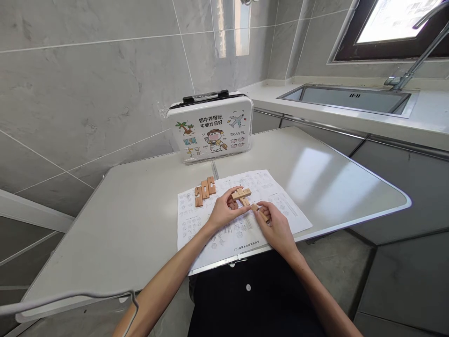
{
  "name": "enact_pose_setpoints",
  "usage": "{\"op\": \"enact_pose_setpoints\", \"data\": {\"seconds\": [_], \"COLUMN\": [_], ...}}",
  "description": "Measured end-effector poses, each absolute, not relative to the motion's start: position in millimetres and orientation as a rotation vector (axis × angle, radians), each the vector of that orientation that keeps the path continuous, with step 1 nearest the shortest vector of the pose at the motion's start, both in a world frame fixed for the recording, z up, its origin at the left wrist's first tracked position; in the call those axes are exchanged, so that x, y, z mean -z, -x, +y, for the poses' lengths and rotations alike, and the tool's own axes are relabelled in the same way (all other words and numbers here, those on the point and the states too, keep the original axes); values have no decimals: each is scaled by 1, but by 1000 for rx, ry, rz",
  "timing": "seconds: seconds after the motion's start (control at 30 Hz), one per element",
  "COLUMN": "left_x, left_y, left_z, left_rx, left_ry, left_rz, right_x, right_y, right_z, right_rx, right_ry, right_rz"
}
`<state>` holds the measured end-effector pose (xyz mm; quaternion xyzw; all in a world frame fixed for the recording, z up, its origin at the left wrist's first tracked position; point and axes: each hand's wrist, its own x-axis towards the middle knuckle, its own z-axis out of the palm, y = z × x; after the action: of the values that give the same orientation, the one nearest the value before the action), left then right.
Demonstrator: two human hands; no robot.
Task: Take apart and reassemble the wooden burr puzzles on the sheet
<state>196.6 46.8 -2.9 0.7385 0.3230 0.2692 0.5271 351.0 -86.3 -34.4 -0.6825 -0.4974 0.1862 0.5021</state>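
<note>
Notched wooden puzzle pieces [242,194] sit crossed together between the thumb and fingers of my left hand [224,210]. Close beside it, my right hand [277,224] pinches another wooden puzzle piece [261,213], its end near the left thumb. Whether the pieces in the two hands touch I cannot tell. Both hands are above a printed instruction sheet [194,234] covered in small diagrams. On the sheet's upper left corner, several notched wooden pieces [205,188] lie side by side, apart from my hands.
The sheet lies on a folding table [147,215] with a metal edge. At its back stands a white carrying case [212,128] with cartoon prints, wrapped in plastic. A sink [347,99] and a faucet [400,82] are at the right. A grey cable [70,296] crosses the lower left.
</note>
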Motion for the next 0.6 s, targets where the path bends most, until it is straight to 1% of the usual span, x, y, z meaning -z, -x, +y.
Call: {"op": "enact_pose_setpoints", "data": {"seconds": [0.3, 0.6], "left_x": [3, 5], "left_y": [-197, -197], "left_z": [46, 47], "left_rx": [-642, -640], "left_ry": [-1784, -1795], "left_rz": [766, 760], "right_x": [42, 41], "right_y": [-356, -356], "right_z": [-85, -86], "right_rx": [-361, -424], "right_ry": [1575, 1519], "right_rz": [-1143, -1151]}}
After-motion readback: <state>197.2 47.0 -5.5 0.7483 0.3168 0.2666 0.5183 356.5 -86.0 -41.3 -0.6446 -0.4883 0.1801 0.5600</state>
